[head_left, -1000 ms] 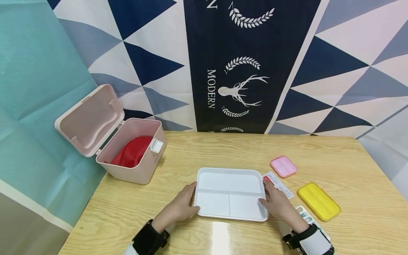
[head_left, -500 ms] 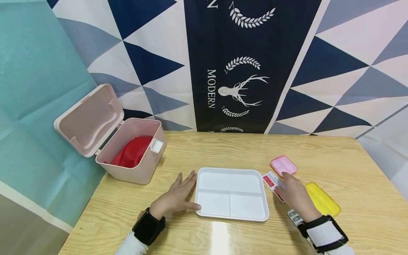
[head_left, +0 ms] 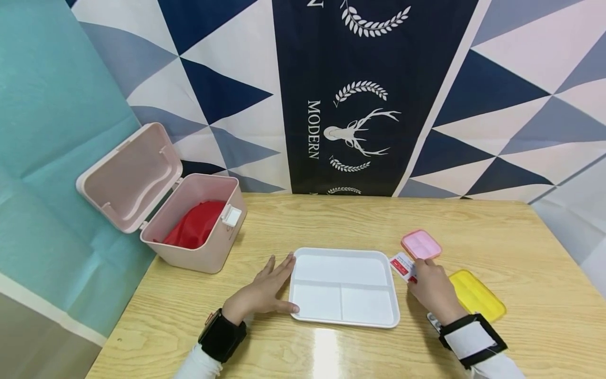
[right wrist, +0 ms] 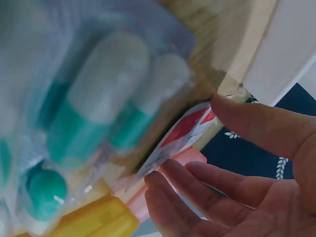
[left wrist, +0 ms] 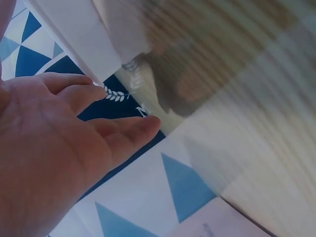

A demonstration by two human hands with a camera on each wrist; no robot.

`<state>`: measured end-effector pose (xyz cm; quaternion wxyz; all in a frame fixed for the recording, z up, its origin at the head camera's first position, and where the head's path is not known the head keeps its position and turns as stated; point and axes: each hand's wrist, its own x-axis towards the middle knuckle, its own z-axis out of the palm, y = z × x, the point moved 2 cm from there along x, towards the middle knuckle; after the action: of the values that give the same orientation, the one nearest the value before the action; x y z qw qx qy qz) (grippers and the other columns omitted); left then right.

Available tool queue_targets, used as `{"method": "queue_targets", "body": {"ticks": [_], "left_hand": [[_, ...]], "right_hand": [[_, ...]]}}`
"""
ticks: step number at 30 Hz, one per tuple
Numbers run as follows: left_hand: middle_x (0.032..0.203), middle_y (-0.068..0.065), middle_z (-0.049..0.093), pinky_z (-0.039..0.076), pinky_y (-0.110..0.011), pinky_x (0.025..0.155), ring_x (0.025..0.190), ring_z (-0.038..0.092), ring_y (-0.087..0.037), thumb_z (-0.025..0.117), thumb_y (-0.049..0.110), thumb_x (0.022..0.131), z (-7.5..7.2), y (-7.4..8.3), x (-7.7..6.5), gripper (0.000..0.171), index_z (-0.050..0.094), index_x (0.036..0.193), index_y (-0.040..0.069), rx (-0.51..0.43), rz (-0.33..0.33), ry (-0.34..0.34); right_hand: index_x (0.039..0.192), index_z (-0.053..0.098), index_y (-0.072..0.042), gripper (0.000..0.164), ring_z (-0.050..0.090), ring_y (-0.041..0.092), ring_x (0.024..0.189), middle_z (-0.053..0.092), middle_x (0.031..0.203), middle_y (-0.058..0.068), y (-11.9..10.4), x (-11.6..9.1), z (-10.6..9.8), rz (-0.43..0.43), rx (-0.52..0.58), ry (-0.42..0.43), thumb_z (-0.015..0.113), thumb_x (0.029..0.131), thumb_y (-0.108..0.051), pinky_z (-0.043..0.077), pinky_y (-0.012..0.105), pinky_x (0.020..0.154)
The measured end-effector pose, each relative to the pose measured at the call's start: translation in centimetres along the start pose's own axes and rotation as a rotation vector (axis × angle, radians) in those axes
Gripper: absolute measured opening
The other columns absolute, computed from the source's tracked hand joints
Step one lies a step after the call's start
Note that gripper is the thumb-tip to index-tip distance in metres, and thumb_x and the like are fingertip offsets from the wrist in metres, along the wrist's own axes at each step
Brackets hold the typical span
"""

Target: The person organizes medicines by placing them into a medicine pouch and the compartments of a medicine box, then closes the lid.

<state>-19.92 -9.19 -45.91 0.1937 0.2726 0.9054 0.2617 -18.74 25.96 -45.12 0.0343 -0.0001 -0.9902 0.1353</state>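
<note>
A white divided tray (head_left: pixel 343 256) with three compartments lies at the middle of the table. At its left side my left hand (head_left: pixel 260 295) rests with fingers spread, the thumb over the near left corner. My right hand (head_left: pixel 435 292) is right of the tray, over a thin white card with red print (head_left: pixel 401 265). In the right wrist view, thumb and fingertips pinch this card (right wrist: pixel 190 128) by opposite edges. A blister pack of green-and-white capsules (right wrist: pixel 108 89) looms close to that camera; in the head view the right hand and wrist mostly cover it.
A small pink case (head_left: pixel 421 245) sits just beyond the right hand, and a yellow case (head_left: pixel 478 297) lies to its right. At the back left stands an open pink box (head_left: pixel 213 252) with red cloth (head_left: pixel 196 225) inside. A patterned backdrop rises behind the table.
My right hand has left the tray's right edge, moved right to the card and closed its fingertips on it. The left hand has spread its fingers at the tray's left side.
</note>
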Motion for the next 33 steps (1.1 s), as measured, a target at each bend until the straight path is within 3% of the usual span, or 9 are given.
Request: {"method": "queue_targets", "body": {"ticks": [5,8,12,15,18,22,27,33], "left_hand": [[0.155,-0.002,-0.001,0.009,-0.063,0.107,0.137,-0.007,-0.042,0.065,0.051,0.075,0.0,-0.4,0.0,0.102,0.004,0.148,0.013,-0.020,0.014,0.004],[0.155,-0.002,-0.002,0.009,-0.062,0.107,0.137,-0.008,-0.042,0.065,0.052,0.075,0.1,-0.7,0.0,0.103,0.003,0.148,0.014,-0.013,0.026,-0.002],[0.155,-0.004,-0.001,0.010,-0.061,0.108,0.137,-0.006,-0.043,0.065,0.053,0.073,0.1,-0.9,0.1,0.105,0.002,0.148,0.014,-0.006,0.036,-0.012],[0.155,-0.005,0.000,0.010,-0.059,0.109,0.137,-0.004,-0.044,0.066,0.053,0.072,0.1,-0.9,0.3,0.106,0.002,0.148,0.013,-0.002,0.043,-0.024],[0.155,-0.004,0.001,0.010,-0.057,0.110,0.137,-0.001,-0.044,0.066,0.052,0.072,0.1,-0.9,0.4,0.107,0.001,0.148,0.013,0.003,0.043,-0.037],[0.155,-0.003,0.001,0.010,-0.055,0.111,0.138,0.000,-0.042,0.065,0.053,0.072,0.0,-0.9,0.4,0.108,0.000,0.148,0.013,0.012,0.036,-0.045],[0.155,0.000,0.001,0.011,-0.055,0.111,0.139,-0.001,-0.039,0.065,0.056,0.071,0.1,-0.9,0.4,0.109,-0.002,0.148,0.016,0.015,0.020,-0.047],[0.155,0.001,0.001,0.012,-0.057,0.110,0.139,0.000,-0.039,0.066,0.055,0.070,0.2,-1.1,0.4,0.110,-0.001,0.148,0.016,0.012,0.015,-0.041]], "right_hand": [[0.085,0.055,0.011,0.028,0.050,0.039,0.067,0.052,0.083,0.026,0.4,0.1,0.0,-0.010,0.026,0.037,0.071,0.066,-0.002,0.041,0.046,0.055],[0.089,0.055,0.015,0.034,0.049,0.040,0.069,0.048,0.088,0.030,0.6,0.2,0.1,0.020,0.051,0.032,0.071,0.065,-0.003,0.041,0.046,0.056],[0.102,0.052,0.019,0.042,0.051,0.039,0.077,0.045,0.097,0.034,0.7,0.4,-0.2,0.089,0.093,-0.010,0.069,0.069,-0.001,0.046,0.046,0.062],[0.103,0.054,0.018,0.034,0.054,0.034,0.077,0.050,0.096,0.032,0.7,0.4,-0.6,0.098,0.131,0.002,0.064,0.074,0.003,0.049,0.041,0.061],[0.098,0.056,0.016,0.023,0.055,0.026,0.068,0.057,0.088,0.028,0.8,0.3,-1.2,0.070,0.164,0.055,0.057,0.079,0.005,0.046,0.033,0.052],[0.097,0.058,0.012,0.019,0.051,0.020,0.059,0.061,0.082,0.025,0.7,0.3,-2.2,0.047,0.195,0.119,0.051,0.081,0.006,0.037,0.024,0.044],[0.096,0.060,0.010,0.019,0.054,0.023,0.062,0.062,0.081,0.023,0.0,0.5,-3.8,0.005,0.211,0.205,0.052,0.080,0.006,0.036,0.024,0.047],[0.094,0.063,0.007,0.019,0.059,0.027,0.071,0.064,0.082,0.021,-2.5,1.0,-4.4,-0.087,0.267,0.195,0.054,0.078,0.008,0.042,0.025,0.053]]}}
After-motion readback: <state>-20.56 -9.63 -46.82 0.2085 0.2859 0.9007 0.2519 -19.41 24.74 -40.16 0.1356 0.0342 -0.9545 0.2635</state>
